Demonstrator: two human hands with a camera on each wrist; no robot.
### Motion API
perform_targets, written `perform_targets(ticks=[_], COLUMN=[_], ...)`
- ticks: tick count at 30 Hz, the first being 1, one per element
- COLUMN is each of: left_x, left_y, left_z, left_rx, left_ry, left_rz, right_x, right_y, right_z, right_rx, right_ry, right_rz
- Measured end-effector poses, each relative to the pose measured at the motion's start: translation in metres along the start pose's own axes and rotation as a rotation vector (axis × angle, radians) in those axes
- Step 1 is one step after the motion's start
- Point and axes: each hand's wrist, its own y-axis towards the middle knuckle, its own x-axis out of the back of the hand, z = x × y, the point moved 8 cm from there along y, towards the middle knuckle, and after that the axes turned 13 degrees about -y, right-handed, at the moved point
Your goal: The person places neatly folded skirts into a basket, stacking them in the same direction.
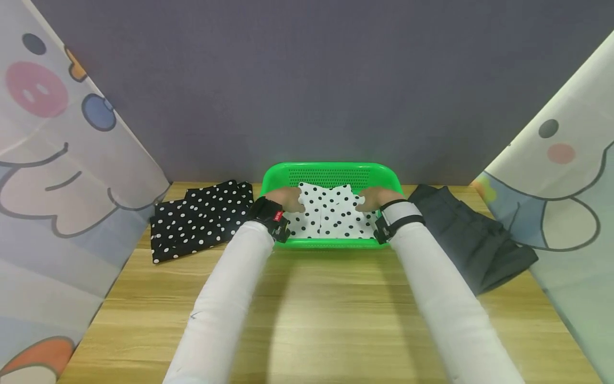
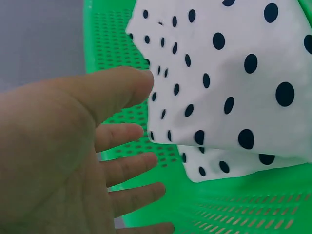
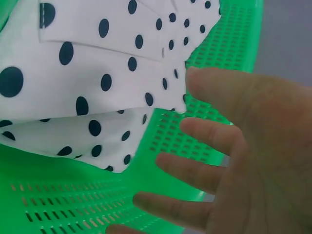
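A folded white garment with black dots (image 1: 331,213) lies in a green plastic basket (image 1: 331,244). My left hand (image 1: 289,199) is over the basket's left side, and its thumb tip meets the garment's edge in the left wrist view, the other fingers spread and fairly straight. At the opposite side is my right hand (image 1: 374,198); its thumb (image 3: 214,87) reaches the garment's other edge, with the fingers likewise spread. Neither hand has cloth between thumb and fingers. Whether the thumbs press on the cloth, I cannot tell.
A folded black garment with white dots (image 1: 201,218) lies on the wooden table (image 1: 331,320) left of the basket. Folded dark grey clothing (image 1: 465,234) is to the right. Behind the basket stands a grey wall (image 1: 331,85), with cartoon-printed panels (image 1: 43,213) at both sides.
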Motion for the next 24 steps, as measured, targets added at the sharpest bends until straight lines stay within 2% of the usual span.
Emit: perform_targets(ticks=[7,14,19,24], left_x=[0.004,0.005,0.000,-0.009], left_y=[-0.021,-0.042,-0.061,-0.081], left_z=[-0.011,-0.016,-0.016,-0.013], left_rx=[-0.140,-0.163,-0.210,-0.265], left_ry=[0.001,0.103,0.192,0.228], left_rz=[-0.064,-0.157,-0.230,-0.325], right_x=[0.007,0.015,0.017,0.011], right_y=[-0.007,-0.027,-0.050,-0.077], right_z=[0.010,0.020,0.030,0.042], right_rx=[0.044,0.031,0.027,0.067], right_ry=[0.020,-0.008,-0.134,-0.235], right_rz=[-0.085,-0.229,-0.417,-0.662])
